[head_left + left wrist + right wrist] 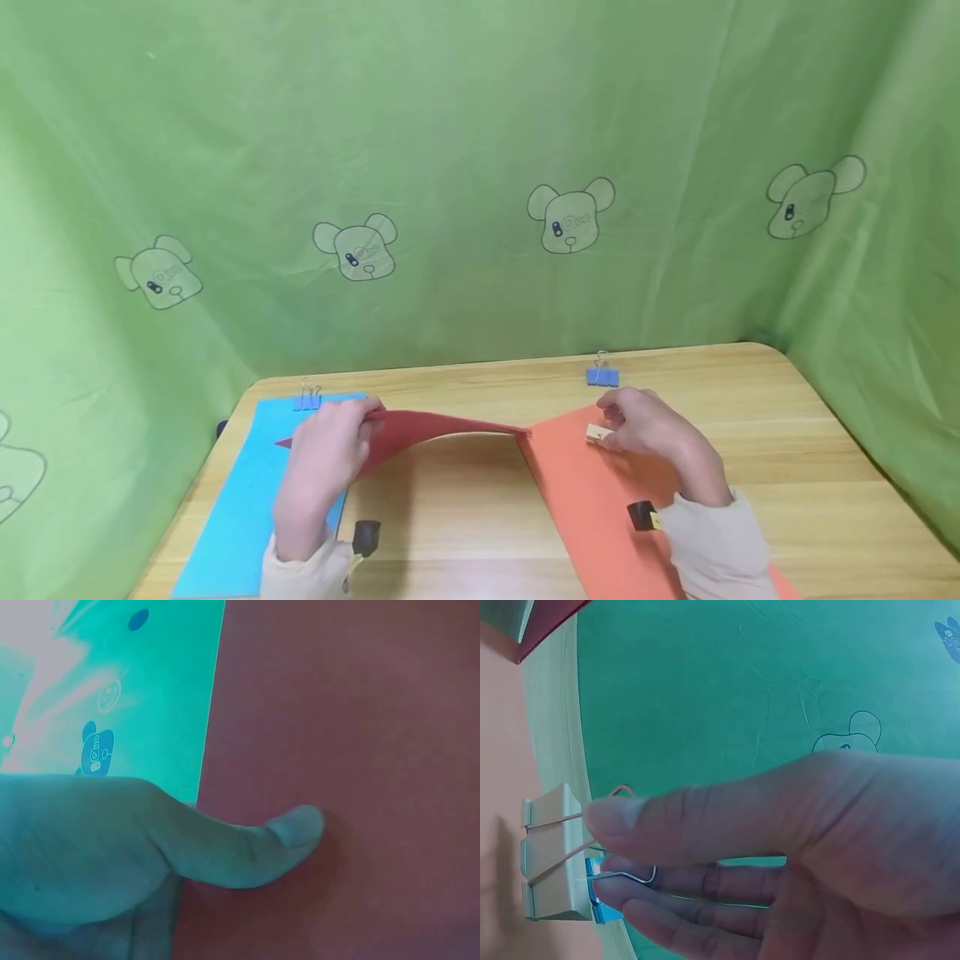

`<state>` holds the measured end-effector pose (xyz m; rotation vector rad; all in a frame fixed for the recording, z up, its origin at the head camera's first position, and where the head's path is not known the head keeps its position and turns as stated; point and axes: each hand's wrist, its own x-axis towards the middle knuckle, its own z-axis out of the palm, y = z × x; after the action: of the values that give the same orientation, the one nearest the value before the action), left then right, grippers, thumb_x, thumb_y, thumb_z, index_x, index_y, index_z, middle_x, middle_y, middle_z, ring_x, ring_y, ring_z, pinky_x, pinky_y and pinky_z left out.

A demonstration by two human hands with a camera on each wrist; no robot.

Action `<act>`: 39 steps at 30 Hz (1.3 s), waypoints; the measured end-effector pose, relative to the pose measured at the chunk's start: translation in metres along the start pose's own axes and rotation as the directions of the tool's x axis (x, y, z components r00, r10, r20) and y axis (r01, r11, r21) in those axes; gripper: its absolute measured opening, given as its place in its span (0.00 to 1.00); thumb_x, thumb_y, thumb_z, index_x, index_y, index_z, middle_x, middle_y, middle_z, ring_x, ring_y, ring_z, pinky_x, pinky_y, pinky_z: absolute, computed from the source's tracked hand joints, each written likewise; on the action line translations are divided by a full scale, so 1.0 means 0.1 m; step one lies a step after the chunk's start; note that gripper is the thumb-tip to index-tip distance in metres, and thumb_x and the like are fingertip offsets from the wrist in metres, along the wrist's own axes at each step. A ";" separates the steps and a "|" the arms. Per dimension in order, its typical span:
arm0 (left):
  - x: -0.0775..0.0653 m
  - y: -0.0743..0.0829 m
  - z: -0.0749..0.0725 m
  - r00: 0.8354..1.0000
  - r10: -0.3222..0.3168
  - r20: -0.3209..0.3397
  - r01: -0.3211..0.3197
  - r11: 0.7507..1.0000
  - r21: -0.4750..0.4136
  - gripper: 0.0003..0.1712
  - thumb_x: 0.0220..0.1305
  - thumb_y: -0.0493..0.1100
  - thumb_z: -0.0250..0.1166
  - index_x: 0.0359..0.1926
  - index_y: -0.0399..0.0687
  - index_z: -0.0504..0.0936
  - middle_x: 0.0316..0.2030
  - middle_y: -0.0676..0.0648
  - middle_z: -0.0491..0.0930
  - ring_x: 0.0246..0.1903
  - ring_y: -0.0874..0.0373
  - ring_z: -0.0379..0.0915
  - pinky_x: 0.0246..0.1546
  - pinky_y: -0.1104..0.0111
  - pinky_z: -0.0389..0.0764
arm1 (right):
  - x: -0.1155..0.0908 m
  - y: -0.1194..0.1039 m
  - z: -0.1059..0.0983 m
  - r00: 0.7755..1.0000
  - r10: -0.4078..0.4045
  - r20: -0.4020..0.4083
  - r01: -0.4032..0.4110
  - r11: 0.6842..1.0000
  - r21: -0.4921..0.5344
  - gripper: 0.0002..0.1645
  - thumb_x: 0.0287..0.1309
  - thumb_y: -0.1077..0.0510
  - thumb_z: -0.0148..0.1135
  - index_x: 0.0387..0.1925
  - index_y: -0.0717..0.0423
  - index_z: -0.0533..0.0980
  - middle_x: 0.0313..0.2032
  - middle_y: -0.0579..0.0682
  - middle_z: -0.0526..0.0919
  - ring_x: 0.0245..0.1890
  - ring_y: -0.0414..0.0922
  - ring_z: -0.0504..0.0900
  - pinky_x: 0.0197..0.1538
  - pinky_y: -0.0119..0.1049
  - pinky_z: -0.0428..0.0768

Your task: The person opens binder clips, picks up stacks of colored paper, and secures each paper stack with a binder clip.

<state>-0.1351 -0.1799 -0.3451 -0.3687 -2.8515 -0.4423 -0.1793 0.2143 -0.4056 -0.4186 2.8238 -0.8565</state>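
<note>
**Green sheeting [465, 100] on three sides of a wood-grain table [817, 433]**

Walled in at left, far and right by smooth, slightly glossy material, with long creases and small wrinkles throughout. Printed with outlined bear heads [571, 223]: four strung across from left to right, plus a fifth at near left (cut off by the edge of the head view). Marked on the four with a small dark spot and faint lettering. Below, a pale tabletop with bands of grain running left to right, rounded at the far right corner, close to the far sheeting. Lit brightly, palest along the left side; streaked with white glare in the left wrist view.
</note>
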 end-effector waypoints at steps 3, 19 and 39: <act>0.00 -0.02 -0.01 1.000 -0.022 -0.007 0.022 1.000 -0.012 0.09 0.62 0.32 0.72 0.35 0.53 0.88 0.27 0.54 0.85 0.27 0.54 0.79 0.24 0.59 0.77 | -0.01 0.01 0.00 1.000 0.013 0.001 -0.013 1.000 0.003 0.23 0.52 0.65 0.76 0.49 0.71 0.79 0.31 0.51 0.76 0.35 0.48 0.73 0.40 0.41 0.73; -0.10 -0.28 -0.19 0.989 -0.147 0.034 0.149 0.986 -0.078 0.06 0.61 0.47 0.75 0.31 0.57 0.86 0.26 0.56 0.82 0.24 0.59 0.72 0.25 0.63 0.71 | -0.02 0.02 -0.04 1.000 0.018 0.007 -0.018 1.000 0.008 0.29 0.52 0.65 0.77 0.54 0.74 0.77 0.34 0.51 0.78 0.40 0.50 0.75 0.48 0.48 0.78; -0.03 -0.68 -0.17 0.988 -0.157 0.002 0.138 0.863 -0.485 0.07 0.64 0.41 0.74 0.42 0.46 0.89 0.36 0.50 0.86 0.35 0.56 0.80 0.38 0.68 0.81 | -0.01 0.04 -0.03 0.999 0.038 0.033 -0.038 0.999 0.022 0.30 0.52 0.65 0.76 0.56 0.74 0.77 0.36 0.52 0.79 0.42 0.51 0.76 0.50 0.49 0.79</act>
<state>-0.1478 -0.2491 -0.3479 -0.2181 -2.7086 -1.1920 -0.1796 0.2193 -0.4050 -0.3710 2.7806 -0.8656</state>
